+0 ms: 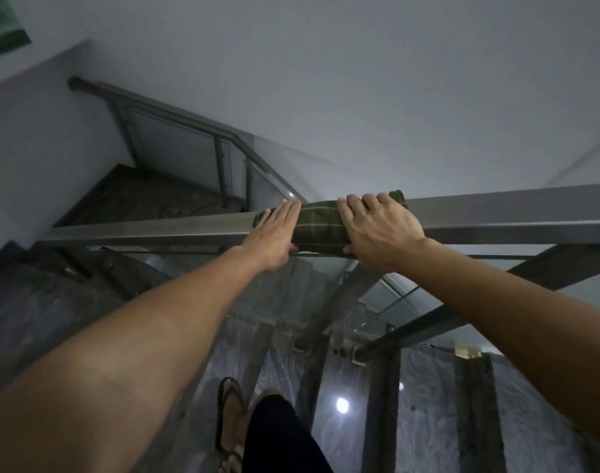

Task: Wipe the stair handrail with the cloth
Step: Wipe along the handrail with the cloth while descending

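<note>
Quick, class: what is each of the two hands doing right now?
Left hand: closed over the green cloth, pressing it onto the handrail.
Right hand: closed over the other end of the cloth, fingers curled over the handrail.

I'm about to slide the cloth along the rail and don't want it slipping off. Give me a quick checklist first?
1. Cloth wrapped over the handrail: ok.
2. Left hand pressing on the cloth's left end: ok.
3. Right hand gripping the cloth's right end: ok.
4. Rail clear on either side of the cloth: ok.
5. Cloth closed under the rail: cannot tell.
6. Feet steady on the floor: cannot tell.
</note>
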